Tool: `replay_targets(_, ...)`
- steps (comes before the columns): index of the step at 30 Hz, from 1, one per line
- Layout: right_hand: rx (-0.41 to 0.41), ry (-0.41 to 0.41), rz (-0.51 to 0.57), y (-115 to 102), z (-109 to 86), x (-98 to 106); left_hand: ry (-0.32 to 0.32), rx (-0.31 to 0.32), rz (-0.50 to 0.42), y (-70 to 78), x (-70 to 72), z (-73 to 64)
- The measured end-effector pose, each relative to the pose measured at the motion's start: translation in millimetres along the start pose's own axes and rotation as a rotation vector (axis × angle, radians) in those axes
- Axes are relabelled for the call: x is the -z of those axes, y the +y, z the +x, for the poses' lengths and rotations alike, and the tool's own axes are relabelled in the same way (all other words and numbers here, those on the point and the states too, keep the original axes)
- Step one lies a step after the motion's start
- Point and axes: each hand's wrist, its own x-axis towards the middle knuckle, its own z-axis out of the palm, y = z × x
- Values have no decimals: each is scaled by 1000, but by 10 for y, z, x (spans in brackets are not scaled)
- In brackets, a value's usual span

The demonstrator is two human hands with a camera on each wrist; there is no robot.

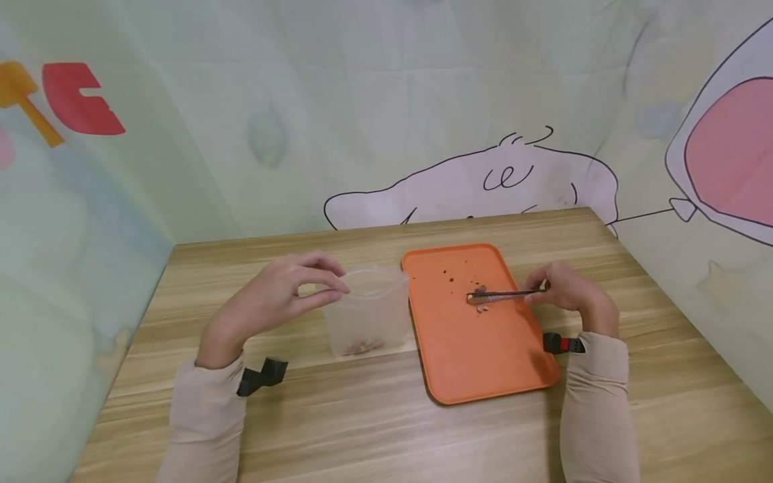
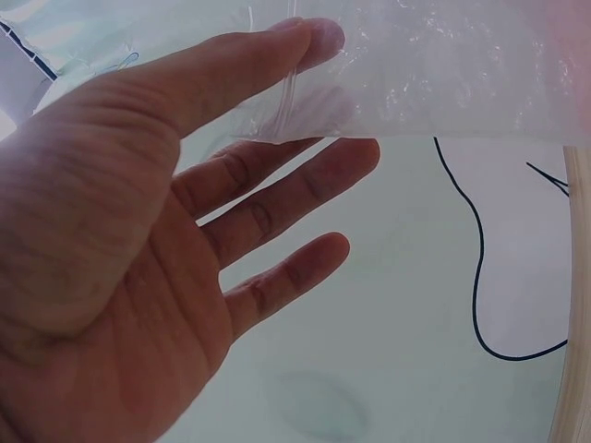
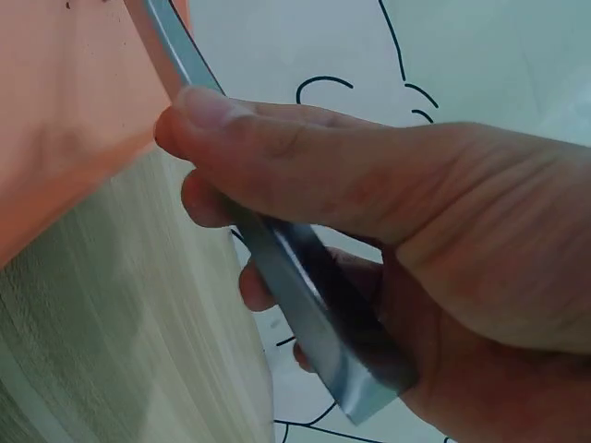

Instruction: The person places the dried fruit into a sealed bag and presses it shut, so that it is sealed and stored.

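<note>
My left hand (image 1: 286, 288) pinches the upper left rim of a clear zip bag (image 1: 368, 312) between thumb and fingers, its other fingers spread below in the left wrist view. The bag stands upright with its mouth parted, and small brownish bits (image 1: 364, 347) lie at its bottom. My right hand (image 1: 564, 288) holds slim metal tongs (image 3: 305, 305), with thumb and fingers squeezing their arms. The tips of the tongs are low over the orange tray (image 1: 477, 355), right at some small dark and pale pieces (image 1: 481, 308).
Dark crumbs (image 1: 451, 280) are scattered over the upper part of the tray. Bag and tray stand side by side on a wood-grain table (image 1: 338, 422). A printed cloth backdrop (image 1: 386, 121) rises behind the table's far edge.
</note>
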Motion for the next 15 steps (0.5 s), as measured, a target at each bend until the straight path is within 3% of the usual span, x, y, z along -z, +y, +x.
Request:
replay_targets(6, 77, 131, -51, -189, -17, 47, -4, 4, -1, -1, 1, -12)
replay_targets(12, 248, 298, -72, -736, -108, 127, -2, -9, 1, 0, 10, -4)
replay_targets(15, 357, 420, -121, -1037, -174, 113, -8, -11, -6, 2, 13, 1)
